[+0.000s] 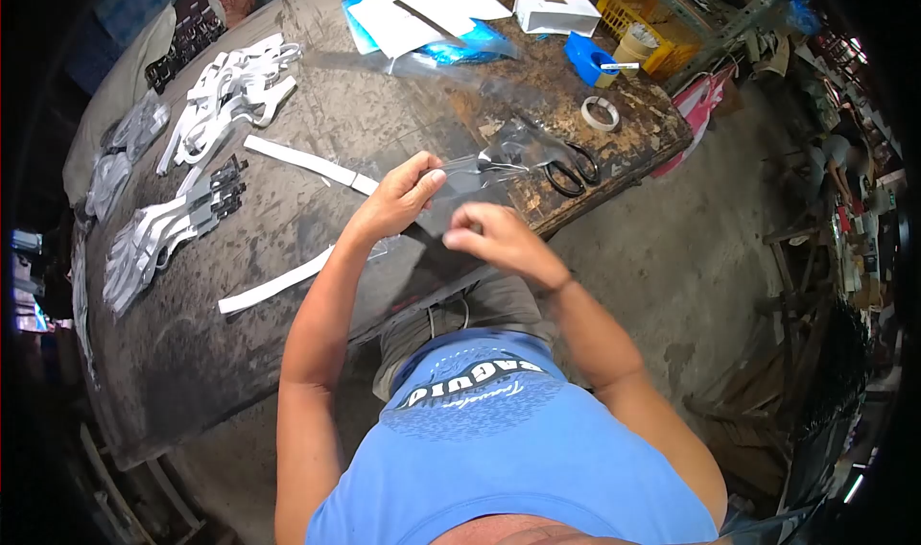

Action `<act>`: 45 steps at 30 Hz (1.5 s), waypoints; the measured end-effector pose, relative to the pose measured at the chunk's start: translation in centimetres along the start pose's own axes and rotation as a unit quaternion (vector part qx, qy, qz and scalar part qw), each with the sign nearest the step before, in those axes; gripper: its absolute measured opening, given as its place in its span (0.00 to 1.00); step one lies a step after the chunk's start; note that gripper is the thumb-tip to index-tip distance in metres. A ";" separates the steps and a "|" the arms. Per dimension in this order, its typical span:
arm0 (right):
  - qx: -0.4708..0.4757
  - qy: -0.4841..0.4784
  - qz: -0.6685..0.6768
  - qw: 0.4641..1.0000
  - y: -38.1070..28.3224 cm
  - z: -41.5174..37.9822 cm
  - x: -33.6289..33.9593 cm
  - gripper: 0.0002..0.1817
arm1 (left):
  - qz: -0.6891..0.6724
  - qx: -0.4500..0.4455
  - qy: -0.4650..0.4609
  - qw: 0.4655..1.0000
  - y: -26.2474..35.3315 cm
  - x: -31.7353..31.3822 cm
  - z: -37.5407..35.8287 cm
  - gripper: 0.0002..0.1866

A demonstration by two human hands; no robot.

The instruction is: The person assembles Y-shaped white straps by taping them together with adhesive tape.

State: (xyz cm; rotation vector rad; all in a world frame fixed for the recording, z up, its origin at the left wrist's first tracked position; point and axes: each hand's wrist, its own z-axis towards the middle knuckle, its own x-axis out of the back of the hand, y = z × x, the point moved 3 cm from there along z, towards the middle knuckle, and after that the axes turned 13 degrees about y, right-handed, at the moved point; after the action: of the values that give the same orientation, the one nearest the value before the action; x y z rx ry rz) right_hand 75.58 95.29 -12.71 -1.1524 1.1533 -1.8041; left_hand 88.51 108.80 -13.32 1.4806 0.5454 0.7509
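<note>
My left hand (408, 195) is closed over the near part of the table, pinching a clear plastic sleeve (462, 164) that stretches to the right from its fingers. A white strap (307, 164) lies on the table, its right end reaching the left hand. My right hand (494, 235) is beside it with curled fingers; anything inside them is hidden. A second white strap (273, 289) lies nearer me, its right end passing behind my left forearm. Black-handled scissors (573, 170) rest to the right, their blades under a piece of clear plastic (523, 147).
On the dark worn table (173, 372) lie bundled white straps with black ends (177, 224), loose white straps (230, 94) and crumpled plastic (120, 152). Toward the back are papers (422, 17), a white box (554, 6), a blue tape dispenser (587, 60) and a tape roll (600, 114).
</note>
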 end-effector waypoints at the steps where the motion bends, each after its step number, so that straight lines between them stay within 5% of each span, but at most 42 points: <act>1: 0.108 -0.066 -0.106 0.986 -1.8 -1.0 1.2 0.09 | 0.025 0.003 0.018 1.000 0.0 0.1 -0.4 0.11; 3: 0.059 -0.054 -0.101 0.992 -5.1 -2.0 4.9 0.13 | 0.058 0.013 0.008 0.998 0.2 -0.5 -0.8 0.11; 5: 0.214 0.047 -0.202 0.954 -5.7 -0.9 7.6 0.17 | 0.072 -0.008 -0.068 0.995 -0.2 -1.5 -0.8 0.12; 9: 0.277 0.056 -0.266 0.921 -2.8 1.2 6.5 0.21 | 0.024 -0.004 -0.111 0.994 -0.5 -2.5 -0.6 0.14; 12: -0.027 -0.141 -0.170 0.975 -0.4 2.0 4.9 0.20 | 0.064 -0.054 -0.081 0.993 -0.8 -2.4 -0.7 0.16; 16: -0.139 -0.173 -0.073 0.972 3.4 2.8 5.8 0.13 | 0.110 -0.034 -0.049 0.992 -2.2 -0.3 -1.0 0.19; 19: -0.153 -0.192 -0.114 0.963 4.0 3.7 6.6 0.13 | 0.265 -0.001 -0.091 0.960 -3.4 1.3 -0.5 0.17; 23: -0.071 -0.254 -0.226 0.938 4.0 5.0 6.5 0.16 | 0.227 0.013 -0.085 0.970 -5.1 0.9 0.0 0.14; 33: -0.072 -0.317 -0.260 0.909 4.0 6.8 0.4 0.20 | 0.213 0.008 -0.068 0.975 -4.9 0.4 -0.9 0.13; 36: -0.098 -0.302 -0.234 0.919 4.4 7.1 0.3 0.18 | 0.229 -0.191 0.080 0.951 -4.9 1.9 -1.2 0.11; 40: -0.102 -0.292 -0.240 0.920 4.9 7.4 0.7 0.18 | 0.348 -0.139 0.216 0.902 -5.3 6.6 -3.3 0.09; 45: -0.139 -0.272 -0.272 0.913 6.0 7.5 0.4 0.18 | 0.461 -0.118 0.187 0.860 -5.7 5.3 -6.3 0.17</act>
State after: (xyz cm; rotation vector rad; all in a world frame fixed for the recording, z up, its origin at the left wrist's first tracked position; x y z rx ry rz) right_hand 82.92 90.44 -16.59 -2.1502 0.8086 -1.5387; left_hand 88.04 117.26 -18.59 1.3245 -0.0314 1.8160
